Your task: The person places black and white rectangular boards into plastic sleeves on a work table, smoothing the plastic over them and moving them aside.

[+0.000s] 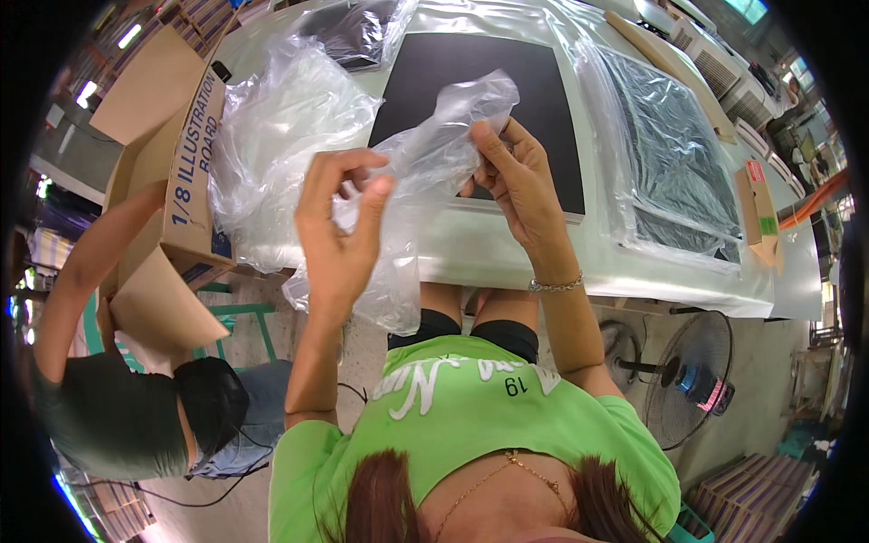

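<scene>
A clear plastic bag (425,167), crumpled and thin, hangs in front of me over the table's near edge. My right hand (516,172) pinches its upper part between thumb and fingers. Close by on the left, my left hand (339,231) is raised with thumb and fingers curved and apart, beside the bag's middle. Below and behind the bag, a stack of black boards (480,72) lies flat on the table, partly covered by the bag and my right hand. A heap of loose clear bags (281,145) lies to the left of the stack.
Plastic-wrapped black boards (674,136) lie at the right on the silvery table (507,258). An open cardboard box (186,172) stands at the left, with another person's arm (113,244) reaching into it. A black fan (692,376) stands on the floor at lower right.
</scene>
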The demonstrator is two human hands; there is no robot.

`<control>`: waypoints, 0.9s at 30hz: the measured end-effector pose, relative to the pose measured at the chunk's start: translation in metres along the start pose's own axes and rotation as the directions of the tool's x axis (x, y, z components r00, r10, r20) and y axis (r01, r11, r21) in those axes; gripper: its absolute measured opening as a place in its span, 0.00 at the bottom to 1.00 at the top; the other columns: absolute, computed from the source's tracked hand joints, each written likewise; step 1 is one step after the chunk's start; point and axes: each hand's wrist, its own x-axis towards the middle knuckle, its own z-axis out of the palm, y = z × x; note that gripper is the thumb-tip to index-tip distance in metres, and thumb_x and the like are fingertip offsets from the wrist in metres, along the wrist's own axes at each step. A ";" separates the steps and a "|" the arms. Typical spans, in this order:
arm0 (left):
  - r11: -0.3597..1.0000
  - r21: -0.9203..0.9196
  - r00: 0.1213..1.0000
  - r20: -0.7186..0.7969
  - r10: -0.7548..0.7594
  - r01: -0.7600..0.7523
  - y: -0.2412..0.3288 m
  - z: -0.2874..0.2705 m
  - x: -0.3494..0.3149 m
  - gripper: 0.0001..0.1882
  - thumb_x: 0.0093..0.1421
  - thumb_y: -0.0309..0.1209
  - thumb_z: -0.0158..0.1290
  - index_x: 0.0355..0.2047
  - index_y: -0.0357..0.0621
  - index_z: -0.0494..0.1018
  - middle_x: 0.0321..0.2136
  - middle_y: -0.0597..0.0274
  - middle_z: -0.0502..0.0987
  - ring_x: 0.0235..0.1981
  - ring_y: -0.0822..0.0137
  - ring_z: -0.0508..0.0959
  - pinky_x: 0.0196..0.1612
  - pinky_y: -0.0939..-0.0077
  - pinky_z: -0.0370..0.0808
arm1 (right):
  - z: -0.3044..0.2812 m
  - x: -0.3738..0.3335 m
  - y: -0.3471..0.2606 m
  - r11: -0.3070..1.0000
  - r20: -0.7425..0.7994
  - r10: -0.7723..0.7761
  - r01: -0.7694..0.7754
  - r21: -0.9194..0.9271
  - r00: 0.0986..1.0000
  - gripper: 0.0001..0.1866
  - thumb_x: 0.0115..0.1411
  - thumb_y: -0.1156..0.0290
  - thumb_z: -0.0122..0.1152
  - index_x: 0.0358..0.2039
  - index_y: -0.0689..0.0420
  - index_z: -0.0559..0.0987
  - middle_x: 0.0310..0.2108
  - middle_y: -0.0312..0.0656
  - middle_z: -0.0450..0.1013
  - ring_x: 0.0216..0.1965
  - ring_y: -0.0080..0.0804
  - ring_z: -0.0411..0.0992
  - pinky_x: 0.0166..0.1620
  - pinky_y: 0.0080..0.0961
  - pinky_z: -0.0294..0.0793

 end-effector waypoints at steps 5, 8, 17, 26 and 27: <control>0.974 -0.076 0.962 0.193 -0.194 0.212 -0.001 0.005 -0.002 0.12 0.55 0.33 0.58 0.33 0.37 0.72 0.31 0.61 0.73 0.30 0.68 0.71 0.36 0.75 0.67 | 0.012 0.001 0.008 1.000 0.013 -0.024 0.024 -0.006 1.000 0.13 0.60 0.64 0.60 0.33 0.60 0.71 0.17 0.34 0.69 0.17 0.20 0.68 0.23 0.20 0.73; 0.931 -0.165 0.933 0.218 -0.286 0.324 0.002 0.006 -0.004 0.15 0.54 0.33 0.60 0.35 0.38 0.68 0.31 0.60 0.73 0.31 0.68 0.73 0.38 0.75 0.69 | 0.012 0.002 0.012 0.997 0.025 -0.065 0.066 -0.038 0.998 0.12 0.60 0.64 0.60 0.33 0.60 0.71 0.17 0.35 0.69 0.17 0.21 0.68 0.23 0.20 0.72; 0.932 -0.004 0.891 0.293 -0.346 0.363 0.001 -0.002 -0.022 0.21 0.50 0.27 0.63 0.39 0.42 0.63 0.29 0.67 0.72 0.30 0.78 0.69 0.35 0.82 0.67 | 0.004 0.007 0.013 0.994 -0.086 -0.109 0.106 -0.036 0.990 0.13 0.62 0.62 0.57 0.29 0.58 0.70 0.13 0.35 0.67 0.13 0.23 0.67 0.20 0.19 0.68; 0.720 -0.164 0.622 0.653 -0.433 0.674 -0.014 -0.001 -0.024 0.14 0.62 0.38 0.51 0.39 0.39 0.72 0.28 0.68 0.75 0.30 0.81 0.69 0.35 0.84 0.66 | 0.002 0.004 0.018 0.990 -0.113 -0.136 0.130 -0.059 0.984 0.12 0.61 0.64 0.58 0.27 0.57 0.69 0.11 0.34 0.65 0.11 0.21 0.64 0.16 0.18 0.64; 0.747 -0.161 0.630 0.665 -0.401 0.645 -0.016 -0.001 -0.025 0.15 0.64 0.39 0.49 0.38 0.39 0.74 0.29 0.69 0.75 0.30 0.81 0.70 0.35 0.84 0.67 | 0.003 0.003 0.018 0.990 -0.111 -0.133 0.127 -0.059 0.985 0.12 0.61 0.64 0.58 0.26 0.57 0.69 0.11 0.34 0.65 0.11 0.21 0.64 0.16 0.18 0.64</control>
